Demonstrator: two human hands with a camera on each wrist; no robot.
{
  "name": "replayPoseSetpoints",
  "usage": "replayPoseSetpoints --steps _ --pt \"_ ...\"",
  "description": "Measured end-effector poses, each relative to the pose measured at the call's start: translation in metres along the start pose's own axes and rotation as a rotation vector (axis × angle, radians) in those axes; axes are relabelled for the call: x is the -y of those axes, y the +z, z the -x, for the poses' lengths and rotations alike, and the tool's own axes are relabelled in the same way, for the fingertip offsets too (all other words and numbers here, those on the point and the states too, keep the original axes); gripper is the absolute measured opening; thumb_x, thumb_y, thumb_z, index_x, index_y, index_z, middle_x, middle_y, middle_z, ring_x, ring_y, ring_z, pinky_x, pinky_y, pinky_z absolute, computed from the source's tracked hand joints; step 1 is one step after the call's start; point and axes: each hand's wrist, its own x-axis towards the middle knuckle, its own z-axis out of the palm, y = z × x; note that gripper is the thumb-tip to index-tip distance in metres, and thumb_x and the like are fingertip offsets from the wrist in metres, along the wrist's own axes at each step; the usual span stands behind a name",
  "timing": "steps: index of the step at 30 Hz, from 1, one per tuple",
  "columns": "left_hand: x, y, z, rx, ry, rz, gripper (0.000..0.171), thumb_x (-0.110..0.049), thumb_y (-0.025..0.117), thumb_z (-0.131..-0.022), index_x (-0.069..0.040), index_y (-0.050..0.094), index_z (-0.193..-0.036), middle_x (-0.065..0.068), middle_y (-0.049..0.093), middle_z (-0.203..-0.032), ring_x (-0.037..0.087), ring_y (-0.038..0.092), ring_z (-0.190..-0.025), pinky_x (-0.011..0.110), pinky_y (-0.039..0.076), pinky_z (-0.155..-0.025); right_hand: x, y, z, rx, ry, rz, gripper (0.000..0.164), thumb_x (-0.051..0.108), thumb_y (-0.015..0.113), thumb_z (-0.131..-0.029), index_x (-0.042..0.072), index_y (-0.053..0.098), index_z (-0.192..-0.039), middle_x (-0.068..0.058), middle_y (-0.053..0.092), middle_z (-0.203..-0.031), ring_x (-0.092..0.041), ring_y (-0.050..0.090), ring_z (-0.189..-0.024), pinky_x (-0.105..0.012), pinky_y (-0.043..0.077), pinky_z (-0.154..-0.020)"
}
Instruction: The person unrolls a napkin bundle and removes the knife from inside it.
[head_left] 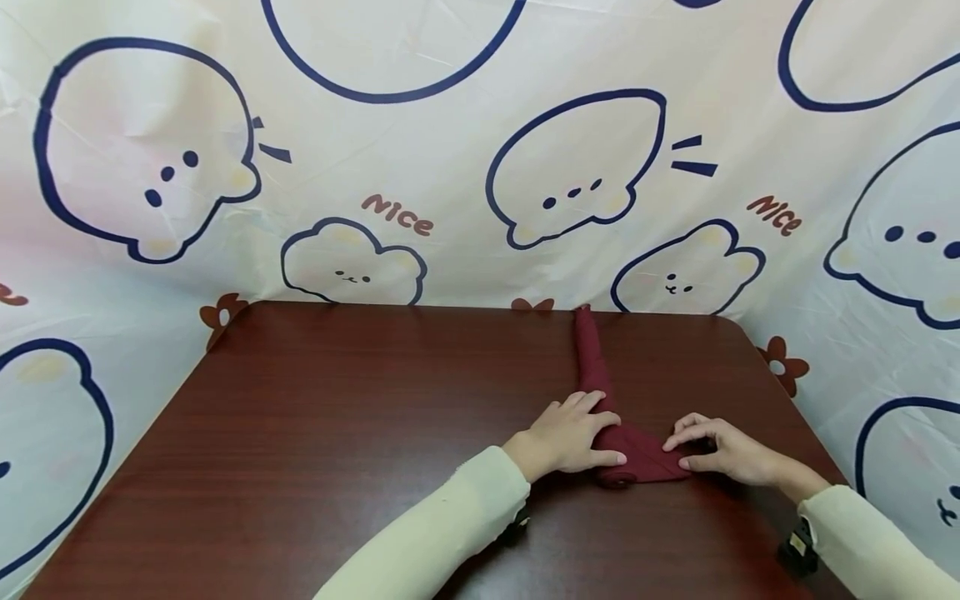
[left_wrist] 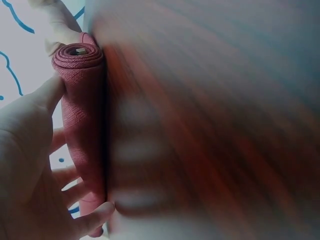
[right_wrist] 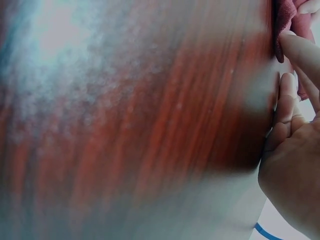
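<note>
A dark red cloth [head_left: 637,454] lies on the brown table, partly wound into a long tapering roll [head_left: 591,354] that reaches the far edge. Its near end shows a spiral of layers [left_wrist: 77,55] in the left wrist view. My left hand [head_left: 566,433] rests across the roll with fingers spread and relaxed, the thumb close to the spiral end. At the flat, pointed flap on the right, my right hand [head_left: 723,450] pinches the corner with thumb and forefinger. The other fingers are loosely bent beside it. In the right wrist view, only an edge of the cloth [right_wrist: 281,35] shows near the fingertips.
The brown wooden table [head_left: 337,417] extends left of the cloth and in front of it. A pale curtain [head_left: 450,150] with cartoon outlines encloses the back and sides. Dark wrist devices [head_left: 798,546] sit at the cuffs of the light sleeves [head_left: 450,517].
</note>
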Motion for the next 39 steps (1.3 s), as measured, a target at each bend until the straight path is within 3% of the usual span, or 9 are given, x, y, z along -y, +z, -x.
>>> replayPoseSetpoints --steps 19,39 --pt "0.012 -0.003 0.013 -0.005 0.003 0.04 0.058 -0.066 0.05 -0.097 -0.036 0.049 -0.146 -0.001 0.032 -0.164 0.022 0.038 -0.148 0.047 0.041 -0.114 0.001 -0.004 -0.001 0.01 0.062 -0.011 0.021 0.018 0.072 -0.093 0.014 0.075 -0.114 -0.006 0.055 -0.114 0.0 0.048 -0.104 -0.02 0.044 -0.084" --pt "0.025 -0.005 0.028 -0.003 0.028 0.063 0.056 -0.06 0.052 -0.099 -0.034 0.046 -0.148 0.003 0.032 -0.165 0.024 0.039 -0.148 0.05 0.042 -0.113 -0.001 -0.001 -0.003 0.002 0.013 0.035 0.02 0.019 0.074 -0.092 0.016 0.076 -0.111 -0.003 0.057 -0.112 0.001 0.048 -0.103 -0.019 0.042 -0.085"
